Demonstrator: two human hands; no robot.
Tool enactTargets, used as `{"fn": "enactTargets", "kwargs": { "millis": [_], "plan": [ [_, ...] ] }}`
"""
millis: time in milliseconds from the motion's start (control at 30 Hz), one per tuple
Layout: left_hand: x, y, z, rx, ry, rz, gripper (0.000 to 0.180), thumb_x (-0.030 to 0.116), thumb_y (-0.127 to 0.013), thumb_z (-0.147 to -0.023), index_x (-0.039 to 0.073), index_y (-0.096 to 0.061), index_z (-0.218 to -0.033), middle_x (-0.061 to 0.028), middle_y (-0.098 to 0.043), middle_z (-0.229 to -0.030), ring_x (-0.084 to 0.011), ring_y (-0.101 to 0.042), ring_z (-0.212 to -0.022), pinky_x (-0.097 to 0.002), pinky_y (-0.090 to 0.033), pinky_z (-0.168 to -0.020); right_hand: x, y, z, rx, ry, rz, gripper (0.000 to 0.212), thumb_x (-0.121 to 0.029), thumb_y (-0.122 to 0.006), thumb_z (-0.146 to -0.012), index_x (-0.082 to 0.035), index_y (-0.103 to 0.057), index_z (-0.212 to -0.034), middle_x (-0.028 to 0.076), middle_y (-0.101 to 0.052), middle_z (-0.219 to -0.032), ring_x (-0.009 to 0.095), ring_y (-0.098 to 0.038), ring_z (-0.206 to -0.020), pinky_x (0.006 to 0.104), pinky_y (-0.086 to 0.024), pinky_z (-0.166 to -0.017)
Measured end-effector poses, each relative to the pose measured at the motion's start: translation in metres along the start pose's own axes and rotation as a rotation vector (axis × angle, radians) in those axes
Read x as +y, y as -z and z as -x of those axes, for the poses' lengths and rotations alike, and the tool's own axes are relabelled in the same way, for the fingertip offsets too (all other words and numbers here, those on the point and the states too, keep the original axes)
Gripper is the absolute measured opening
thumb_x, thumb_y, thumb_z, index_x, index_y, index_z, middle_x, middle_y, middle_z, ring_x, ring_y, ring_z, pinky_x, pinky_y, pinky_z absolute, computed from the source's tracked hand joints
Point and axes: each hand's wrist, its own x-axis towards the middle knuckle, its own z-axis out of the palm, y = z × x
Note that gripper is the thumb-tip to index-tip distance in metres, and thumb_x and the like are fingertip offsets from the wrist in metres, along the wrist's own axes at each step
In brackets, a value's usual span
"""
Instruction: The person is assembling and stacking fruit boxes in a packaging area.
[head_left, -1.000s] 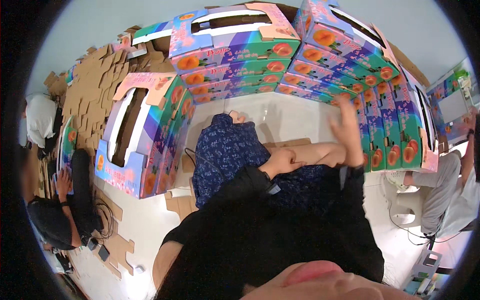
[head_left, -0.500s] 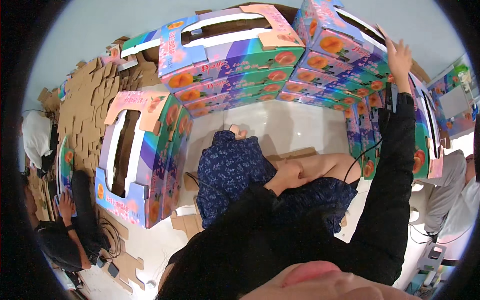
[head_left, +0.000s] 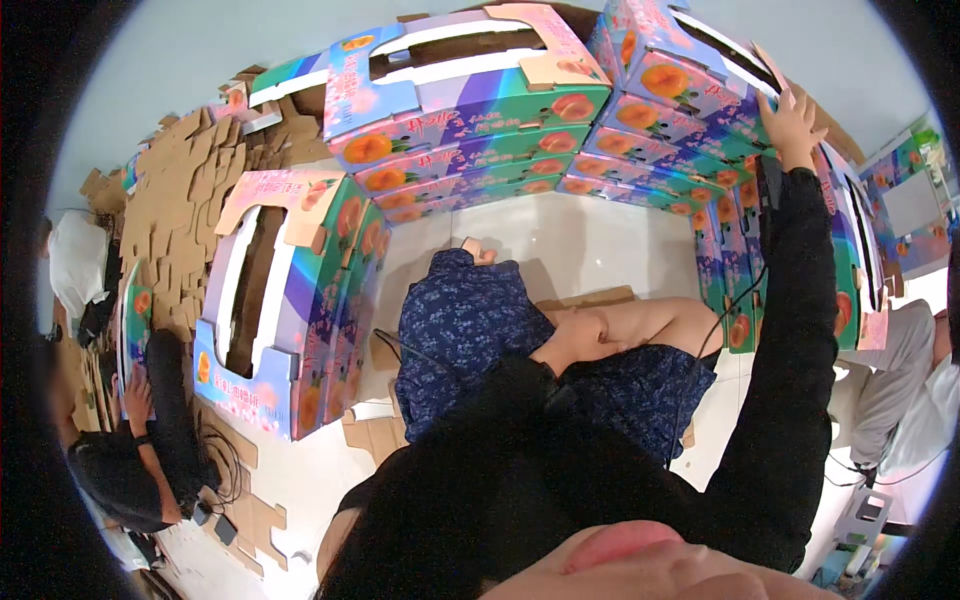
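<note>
My right hand (head_left: 791,130) reaches far right, its fingers spread against the near edge of a printed fruit carton (head_left: 690,85) on top of a stack. A brown flap (head_left: 771,66) stands up at that carton's right end, just beyond the fingers. The carton has a long slot on top and orange fruit on its side. My left hand (head_left: 572,338) rests low in the lap against my bent leg; its fingers blend with the leg, so their pose is unclear. Dark blue patterned cloth (head_left: 470,310) covers my legs.
More printed cartons (head_left: 470,95) are stacked along the back, with another stack (head_left: 285,300) at left. Flattened brown cardboard (head_left: 180,210) lies beyond it. A person in black (head_left: 120,470) sits at far left with a hand on a carton; another person's grey trouser leg (head_left: 890,380) shows at right.
My right hand has shifted slightly down and left along the carton's edge, its fingers less stretched. The view has shifted a little. My left hand stays in the lap.
</note>
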Motion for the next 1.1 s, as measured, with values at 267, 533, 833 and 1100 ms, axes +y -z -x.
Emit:
{"fn": "enactTargets", "kwargs": {
  "millis": [267,533,833,1100],
  "plan": [
    [0.003,0.003,0.013,0.114,-0.166,0.097,0.054,0.052,-0.073,-0.07,0.004,-0.055,-0.054,-0.0136,-0.056,-0.06,-0.0342,-0.057,-0.064,-0.043,-0.044,-0.072,-0.098,0.122,0.057,0.702,0.464,-0.745,0.063,-0.022,-0.063,-0.075,-0.015,-0.047,-0.135,0.014,-0.039,-0.145,0.033,-0.035,-0.135,0.0525,-0.024,-0.111],
    [-0.007,-0.005,0.013,0.125,-0.178,0.054,0.055,0.055,-0.076,-0.066,0.007,-0.052,-0.052,-0.0104,-0.054,-0.057,-0.0316,-0.056,-0.06,-0.0415,-0.041,-0.075,-0.194,0.195,0.115,0.659,1.073,-0.639,0.067,-0.02,-0.065,-0.071,-0.014,-0.047,-0.135,0.011,-0.041,-0.144,0.031,-0.033,-0.136,0.0499,-0.024,-0.113],
    [0.004,0.008,0.013,0.143,-0.233,0.104,0.059,0.057,-0.077,-0.065,0.008,-0.049,-0.048,-0.0072,-0.051,-0.051,-0.0297,-0.055,-0.057,-0.0417,-0.039,-0.078,-0.227,0.166,0.095,0.503,1.265,-0.73,0.089,-0.047,-0.071,-0.067,-0.019,-0.036,-0.144,0.014,-0.029,-0.15,0.034,-0.027,-0.138,0.0508,-0.024,-0.112],
    [0.003,0.007,0.005,-0.027,-0.114,0.083,0.065,0.066,-0.071,-0.066,0.006,-0.055,-0.049,-0.0083,-0.056,-0.054,-0.0309,-0.058,-0.06,-0.0614,-0.03,-0.1,-0.246,0.122,0.086,0.065,1.133,-0.467,0.123,-0.053,-0.081,-0.054,-0.023,-0.013,-0.151,0.018,-0.034,-0.146,0.038,-0.042,-0.128,0.052,-0.036,-0.103]
  ]
}}
